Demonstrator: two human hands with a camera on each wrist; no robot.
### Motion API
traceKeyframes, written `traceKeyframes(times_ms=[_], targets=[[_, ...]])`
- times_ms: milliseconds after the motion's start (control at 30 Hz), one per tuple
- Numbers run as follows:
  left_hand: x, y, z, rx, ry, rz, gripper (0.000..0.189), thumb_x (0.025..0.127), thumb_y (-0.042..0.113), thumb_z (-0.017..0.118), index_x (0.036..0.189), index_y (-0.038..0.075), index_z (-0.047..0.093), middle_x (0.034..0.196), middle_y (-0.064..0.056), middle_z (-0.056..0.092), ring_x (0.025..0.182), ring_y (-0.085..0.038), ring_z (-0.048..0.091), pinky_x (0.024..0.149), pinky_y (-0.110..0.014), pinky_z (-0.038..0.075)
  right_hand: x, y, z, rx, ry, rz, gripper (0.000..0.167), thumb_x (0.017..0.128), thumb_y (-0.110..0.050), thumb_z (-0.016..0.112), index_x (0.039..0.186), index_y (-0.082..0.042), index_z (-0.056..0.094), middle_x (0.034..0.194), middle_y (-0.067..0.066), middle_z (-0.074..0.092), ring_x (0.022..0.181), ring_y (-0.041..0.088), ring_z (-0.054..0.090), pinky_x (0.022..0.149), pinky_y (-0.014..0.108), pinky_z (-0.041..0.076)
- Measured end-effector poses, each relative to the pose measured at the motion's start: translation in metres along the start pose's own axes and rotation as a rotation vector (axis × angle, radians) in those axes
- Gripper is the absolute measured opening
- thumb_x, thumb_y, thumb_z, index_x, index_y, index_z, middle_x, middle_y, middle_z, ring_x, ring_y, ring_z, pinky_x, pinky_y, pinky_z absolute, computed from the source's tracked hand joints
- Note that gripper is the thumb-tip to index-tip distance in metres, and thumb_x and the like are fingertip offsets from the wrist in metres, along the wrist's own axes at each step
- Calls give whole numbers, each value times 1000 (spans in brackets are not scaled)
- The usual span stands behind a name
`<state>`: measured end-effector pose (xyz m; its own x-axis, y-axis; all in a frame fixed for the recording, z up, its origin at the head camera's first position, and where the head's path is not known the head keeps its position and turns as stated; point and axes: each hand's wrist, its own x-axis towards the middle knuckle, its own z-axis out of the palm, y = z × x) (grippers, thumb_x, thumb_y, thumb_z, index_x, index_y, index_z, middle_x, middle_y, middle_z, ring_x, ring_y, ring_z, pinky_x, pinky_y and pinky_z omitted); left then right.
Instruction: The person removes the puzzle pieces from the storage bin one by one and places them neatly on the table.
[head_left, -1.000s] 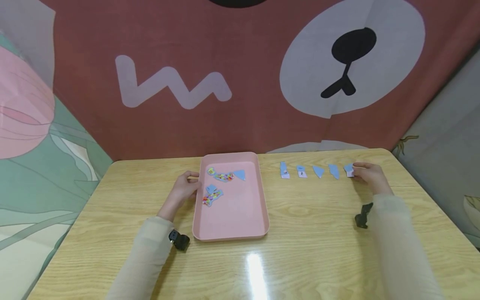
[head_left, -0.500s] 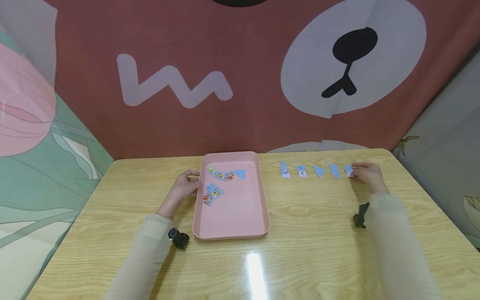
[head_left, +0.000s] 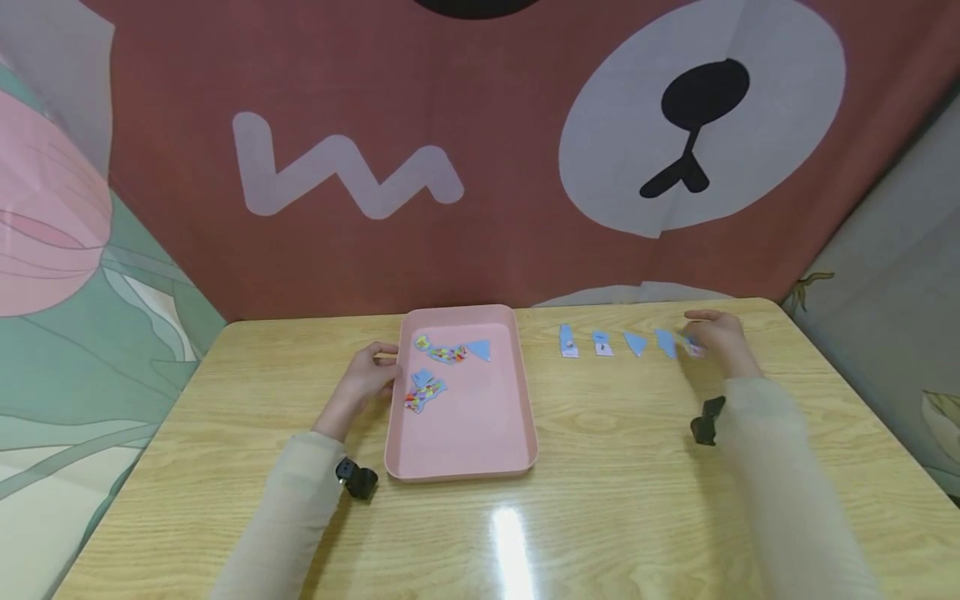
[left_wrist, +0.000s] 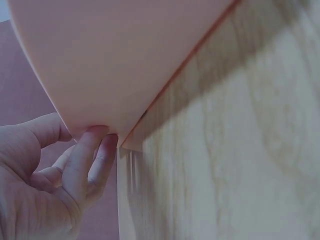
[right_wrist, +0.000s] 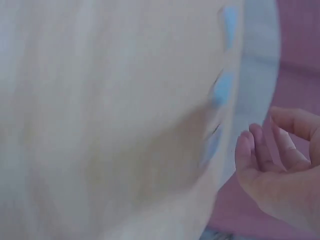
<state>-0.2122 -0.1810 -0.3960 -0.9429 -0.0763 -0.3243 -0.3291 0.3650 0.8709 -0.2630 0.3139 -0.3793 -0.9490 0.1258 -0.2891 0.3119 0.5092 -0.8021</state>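
My left hand (head_left: 367,373) is at the left side of a pink tray (head_left: 480,442). In the left wrist view its fingertips (left_wrist: 97,131) touch the tray's outer wall near the rim. Inside the tray lie blue-backed cutout pieces with multicoloured patterns (head_left: 427,393) and a blue triangle (head_left: 478,349). My right hand (head_left: 722,340) hovers just above the rightmost blue-and-white piece (head_left: 694,350), partly covering it. Its fingers are loosely bent and hold nothing; the right wrist view shows a gap between this hand (right_wrist: 280,175) and the table.
Left of that piece, a row of small cutouts runs along the far side of the wooden table (head_left: 615,467): a blue piece (head_left: 665,342), a blue triangle (head_left: 635,342) and two blue-and-white pieces (head_left: 602,342). A printed cloth (head_left: 510,250) hangs behind the table.
My right hand has let go of the rightmost piece, lifted slightly and shifted left. The rightmost piece stays on the table. My left hand and the tray have not visibly moved.
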Motion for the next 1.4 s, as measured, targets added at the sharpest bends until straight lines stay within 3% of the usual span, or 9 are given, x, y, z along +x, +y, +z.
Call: traceKeyframes(times_ms=[100, 167, 400, 700, 900, 1133, 1300, 1400], targets=[[0, 0, 0, 4, -4, -2, 47, 89, 2, 53, 135, -2, 42, 129, -29, 52, 92, -22, 62, 62, -22, 54, -2, -25, 14, 62, -94, -48, 57, 99, -17, 40, 148, 5, 22, 154, 27, 22, 137, 40, 33, 113, 42, 35], [0, 0, 0, 4, -5, -5, 47, 89, 2, 53, 135, -2, 42, 129, -28, 53, 92, -22, 62, 63, -22, 54, -2, -42, 25, 110, -151, -77, 57, 100, -15, 39, 149, 6, 20, 157, 26, 16, 143, 41, 22, 118, 45, 27], [2, 0, 1, -5, -14, 2, 47, 89, 2, 53, 135, -3, 42, 130, -30, 52, 93, -23, 63, 66, -24, 55, -2, -93, 76, 227, -248, -136, 52, 100, -11, 44, 147, 4, 29, 155, 22, 25, 142, 35, 28, 117, 42, 30], [2, 1, -1, -7, -21, 6, 49, 89, 1, 52, 136, -3, 41, 131, -30, 51, 93, -23, 64, 68, -25, 57, -20, -145, 147, 358, -344, -162, 47, 97, -4, 47, 142, 5, 38, 151, 20, 34, 138, 33, 37, 115, 42, 34], [2, 0, -2, 3, -20, -1, 48, 90, 3, 53, 136, -3, 41, 132, -30, 51, 94, -22, 62, 68, -25, 57, -33, -162, 188, 373, -379, -175, 44, 95, -2, 49, 138, 6, 44, 145, 23, 42, 134, 34, 43, 112, 41, 38], [2, -3, -5, 15, -14, 5, 48, 90, 4, 52, 136, -4, 40, 130, -30, 52, 86, -17, 62, 64, -24, 56, -43, -165, 225, 326, -391, -171, 39, 93, -2, 54, 132, 3, 53, 137, 21, 53, 127, 31, 52, 107, 41, 44], [2, -3, -5, 2, -16, 12, 48, 89, 3, 51, 136, -4, 40, 129, -31, 52, 82, -14, 62, 62, -22, 55, -49, -164, 244, 273, -362, -169, 35, 90, -4, 60, 124, -1, 62, 126, 18, 63, 100, 22, 64, 99, 40, 50], [1, -3, -5, 4, -18, 10, 49, 89, 3, 50, 136, -4, 40, 129, -30, 52, 81, -14, 61, 61, -22, 54, -53, -162, 253, 211, -403, -188, 35, 91, -6, 58, 126, -1, 60, 126, 15, 62, 88, 16, 57, 96, 38, 51]])
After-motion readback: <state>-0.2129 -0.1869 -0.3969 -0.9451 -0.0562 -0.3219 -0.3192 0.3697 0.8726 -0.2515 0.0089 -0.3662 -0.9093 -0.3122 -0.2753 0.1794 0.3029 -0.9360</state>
